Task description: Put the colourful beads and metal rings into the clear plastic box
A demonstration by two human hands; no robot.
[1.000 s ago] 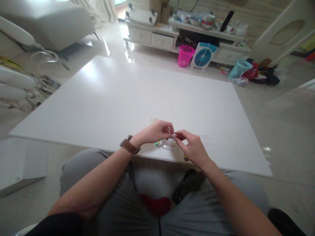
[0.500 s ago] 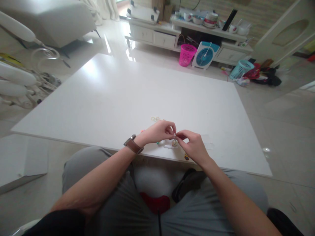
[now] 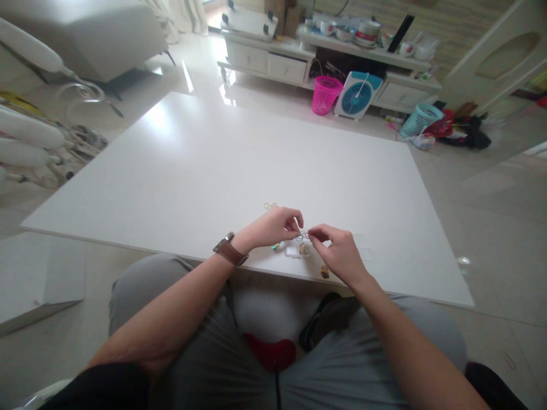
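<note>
My left hand [image 3: 282, 224] pinches a small metal ring [image 3: 299, 237] between thumb and fingertips. Facing it, my right hand [image 3: 335, 246] is closed at the fingertips on what looks like another small ring just beside it; whether the rings are linked is too small to tell. Under my hands a small clear plastic box [image 3: 291, 251] lies on the white table [image 3: 239, 165], with a cluster of rings [image 3: 303, 248] at its right side. A small green-and-yellow piece [image 3: 276, 246] lies left of the box. Near the table's front edge is a yellow-and-dark figure charm [image 3: 325, 272].
Several thin gold rings [image 3: 269, 205] lie beyond my left hand. Clear flat plastic [image 3: 361, 247] rests right of my right hand. Across the floor stand a pink basket [image 3: 326, 95], a blue-and-white fan [image 3: 358, 95], a light-blue basket [image 3: 421, 119] and a white cabinet [image 3: 286, 67].
My fingertips have drawn slightly apart, and small rings now show between them. The box beneath is more visible. The view has shifted very slightly.
</note>
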